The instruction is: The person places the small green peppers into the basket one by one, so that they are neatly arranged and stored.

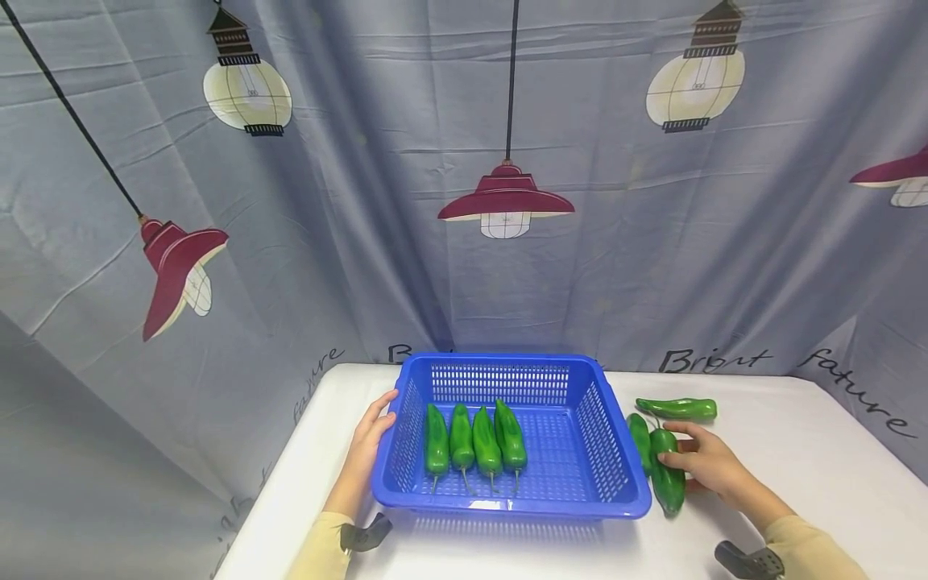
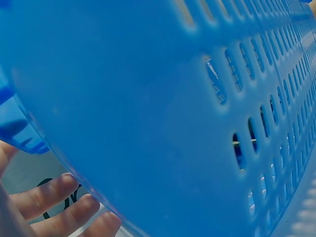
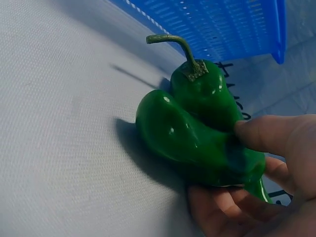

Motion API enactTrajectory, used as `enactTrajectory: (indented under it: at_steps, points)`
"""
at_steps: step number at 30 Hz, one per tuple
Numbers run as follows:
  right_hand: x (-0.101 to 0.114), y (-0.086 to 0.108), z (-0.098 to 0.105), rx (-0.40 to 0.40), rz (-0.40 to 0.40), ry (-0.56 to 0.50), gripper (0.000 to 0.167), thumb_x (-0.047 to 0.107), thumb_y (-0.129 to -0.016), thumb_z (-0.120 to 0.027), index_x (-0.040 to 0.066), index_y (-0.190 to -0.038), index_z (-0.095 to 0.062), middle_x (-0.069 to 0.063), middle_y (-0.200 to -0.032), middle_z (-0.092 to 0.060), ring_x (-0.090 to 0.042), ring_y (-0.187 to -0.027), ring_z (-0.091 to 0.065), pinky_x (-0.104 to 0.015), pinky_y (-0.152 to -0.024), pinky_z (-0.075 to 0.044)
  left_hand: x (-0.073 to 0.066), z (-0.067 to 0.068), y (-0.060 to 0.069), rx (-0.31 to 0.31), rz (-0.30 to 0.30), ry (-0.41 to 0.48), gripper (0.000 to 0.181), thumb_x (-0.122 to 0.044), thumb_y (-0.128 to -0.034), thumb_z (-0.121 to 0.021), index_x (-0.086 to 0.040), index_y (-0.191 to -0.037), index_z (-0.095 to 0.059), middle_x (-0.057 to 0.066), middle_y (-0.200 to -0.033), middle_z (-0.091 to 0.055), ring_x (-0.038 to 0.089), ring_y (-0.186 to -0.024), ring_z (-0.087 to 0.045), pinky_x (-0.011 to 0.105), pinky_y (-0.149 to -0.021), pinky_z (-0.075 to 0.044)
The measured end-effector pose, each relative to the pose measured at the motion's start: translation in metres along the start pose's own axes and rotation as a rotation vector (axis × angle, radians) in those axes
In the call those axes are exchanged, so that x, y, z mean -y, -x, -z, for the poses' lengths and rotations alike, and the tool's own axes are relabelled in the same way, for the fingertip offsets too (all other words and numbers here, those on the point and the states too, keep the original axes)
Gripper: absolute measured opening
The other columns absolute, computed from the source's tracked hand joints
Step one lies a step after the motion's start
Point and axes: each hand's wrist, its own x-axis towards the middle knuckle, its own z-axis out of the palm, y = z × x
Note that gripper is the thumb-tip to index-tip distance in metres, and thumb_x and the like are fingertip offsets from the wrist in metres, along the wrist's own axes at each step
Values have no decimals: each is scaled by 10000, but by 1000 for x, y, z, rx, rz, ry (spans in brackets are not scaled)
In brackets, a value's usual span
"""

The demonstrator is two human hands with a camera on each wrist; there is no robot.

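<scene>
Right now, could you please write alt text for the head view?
A person's right hand holds a green pepper beside a blue basket with four peppers inside; two loose peppers lie nearby. The left hand touches the basket's left rim. A lamp-patterned curtain hangs behind the white table.

Smooth pepper (image 3: 170,136) (quite glossy), plastic basket (image 1: 565,507)

Glossy green pepper (image 1: 669,488) in the right grip (image 1: 710,466), beside a blue perforated basket (image 1: 551,507) with four peppers (image 1: 461,441) inside

Holds both forearms (image 1: 757,501) out from near side; rests left grip (image 1: 370,433) with fingers (image 2: 74,215) straight, pinches with right grip (image 1: 702,462).
</scene>
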Motion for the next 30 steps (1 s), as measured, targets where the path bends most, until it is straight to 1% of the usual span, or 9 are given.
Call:
enactTrajectory:
  at_steps: [4, 6, 8, 10, 22, 26, 30]
  points:
    - [-1, 0, -2, -14, 11, 9, 739, 137, -917, -706, -75, -1508, -318, -481, -1363, -433, -310, -983, -691, -406, -707, -623, -1, 0, 1, -3, 14, 13, 505, -119, -1054, -414, -10, -1545, -367, 324, -1434, -486, 83, -942, -663, 259, -831, -575]
    - [-1, 0, -2, -18, 18, 10, 731, 124, -914, -704, -81, -1503, -322, -480, -1356, -443, -321, -979, -697, -411, -703, -626, -1, 0, 1, -6, 20, 24, 504, -122, -1054, -416, -18, -1545, -371, 315, -1372, -537, 98, -930, -671, 272, -820, -582]
    - [-1, 0, -3, -20, 22, 9, 724, 117, -913, -701, -82, -1500, -328, -480, -1361, -441, -338, -990, -699, -413, -705, -629, -1, 0, 1, -5, 21, 29, 503, -121, -1054, -416, -19, -1544, -371, 302, -1317, -577, 110, -922, -678, 283, -813, -587]
    - [0, 0, -2, -24, 22, 8, 720, 114, -910, -700, -82, -1498, -331, -481, -1366, -434, -348, -995, -699, -414, -706, -631, -1, 0, 0, -3, 16, 28, 502, -118, -1053, -417, -12, -1542, -371, 286, -1295, -596, 113, -924, -681, 285, -815, -588]
    - [0, 0, -2, -35, 26, -2, 710, 135, -914, -679, -81, -1497, -337, -464, -1363, -460, -320, -994, -702, -415, -718, -631, 0, 0, -1, -2, -4, 13, 502, -115, -1054, -410, 16, -1536, -362, 295, -1319, -579, 94, -924, -679, 274, -823, -586]
    - [0, 0, -1, -38, 18, 3, 712, 143, -916, -682, -76, -1500, -338, -458, -1367, -463, -316, -996, -701, -415, -721, -629, 0, -1, 0, -4, -1, 16, 504, -118, -1054, -412, 18, -1536, -359, 298, -1335, -564, 93, -928, -675, 271, -827, -584]
    - [-2, 1, 2, -34, 19, -31, 714, 135, -922, -667, -82, -1506, -319, -461, -1384, -449, -319, -1007, -706, -438, -751, -635, -2, -2, 1, 0, 9, 34, 508, -115, -1053, -414, 9, -1541, -355, 269, -1301, -594, 103, -928, -678, 277, -825, -585]
